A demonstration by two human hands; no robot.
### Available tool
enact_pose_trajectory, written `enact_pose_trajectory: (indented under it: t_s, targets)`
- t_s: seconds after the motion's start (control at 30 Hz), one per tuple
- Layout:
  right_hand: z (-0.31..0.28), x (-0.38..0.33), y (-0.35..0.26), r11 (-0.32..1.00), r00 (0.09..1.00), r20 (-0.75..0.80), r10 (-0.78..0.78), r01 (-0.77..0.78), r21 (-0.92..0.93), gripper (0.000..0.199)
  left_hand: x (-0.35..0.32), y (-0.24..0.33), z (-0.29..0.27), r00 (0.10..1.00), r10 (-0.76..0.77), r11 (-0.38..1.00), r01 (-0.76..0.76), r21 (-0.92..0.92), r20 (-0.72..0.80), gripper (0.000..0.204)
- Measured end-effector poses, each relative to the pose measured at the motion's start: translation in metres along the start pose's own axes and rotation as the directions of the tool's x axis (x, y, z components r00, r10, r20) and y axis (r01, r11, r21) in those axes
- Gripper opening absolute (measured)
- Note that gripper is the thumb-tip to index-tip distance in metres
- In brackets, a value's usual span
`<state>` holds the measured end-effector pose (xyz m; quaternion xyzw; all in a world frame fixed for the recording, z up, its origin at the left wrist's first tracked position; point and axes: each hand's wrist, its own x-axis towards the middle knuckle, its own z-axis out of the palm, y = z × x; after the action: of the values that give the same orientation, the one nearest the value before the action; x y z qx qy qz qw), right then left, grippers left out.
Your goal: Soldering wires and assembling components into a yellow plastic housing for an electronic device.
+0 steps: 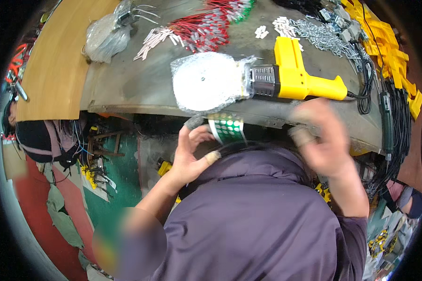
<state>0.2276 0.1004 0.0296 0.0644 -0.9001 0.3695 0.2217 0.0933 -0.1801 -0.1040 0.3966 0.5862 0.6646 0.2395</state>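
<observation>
A yellow power tool [295, 77] lies on the workbench in front of me. Its black vented collar joins a white round plate [204, 82] wrapped in clear bubble wrap. Below the bench edge, my left hand [188, 157] has its curled fingers at the left edge of a green sheet of round white stickers [228, 131], and seems to hold it. Its index fingertip wears a grey cover and its thumb a wrapping. My right hand [326, 136], smeared by motion, is raised near the tool's handle. Its thumb and a finger look wrapped; whether it pinches anything cannot be made out.
Red wires with sleeves [206, 30], white tubes [157, 41] and metal screws [319, 33] lie along the bench's far side. Another wrapped part [109, 37] sits far left. Yellow housings [384, 47], black cables [401, 136] and a hanging screwdriver [386, 122] line the right.
</observation>
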Motion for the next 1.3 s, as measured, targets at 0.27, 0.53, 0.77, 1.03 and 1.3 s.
enact_pose_trajectory:
  t_s: [0.27, 0.53, 0.77, 1.03, 1.3]
  targets:
    - [0.08, 0.008, 0.001, 0.995, 0.978, 0.206, 0.012, -0.032, 0.094, 0.046, 0.033, 0.036, 0.029, 0.963, -0.267, 0.931, 0.265, -0.253, 0.028, 0.084]
    - [0.088, 0.004, 0.005, 0.996, 0.985, 0.166, -0.038, 0.024, 0.083, 0.046, 0.037, 0.034, 0.031, 0.96, -0.278, 0.954, 0.272, -0.126, -0.03, 0.077]
    - [0.005, 0.01, 0.019, 0.947, 0.975, -0.098, 0.198, -0.164, 0.276, 0.045, 0.043, 0.041, -0.011, 0.976, 0.216, 0.681, -0.17, 0.712, 0.027, 0.051]
    - [-0.056, 0.052, 0.091, 0.794, 0.86, 0.206, 0.467, -0.51, 0.329, 0.047, 0.167, 0.083, 0.033, 0.878, 0.203, 0.487, -0.475, 0.733, 0.433, 0.072]
    - [-0.056, 0.065, 0.094, 0.84, 0.841, 0.267, 0.471, -0.52, 0.157, 0.046, 0.19, 0.062, 0.04, 0.927, -0.105, 0.494, -0.266, 0.828, 0.361, 0.101]
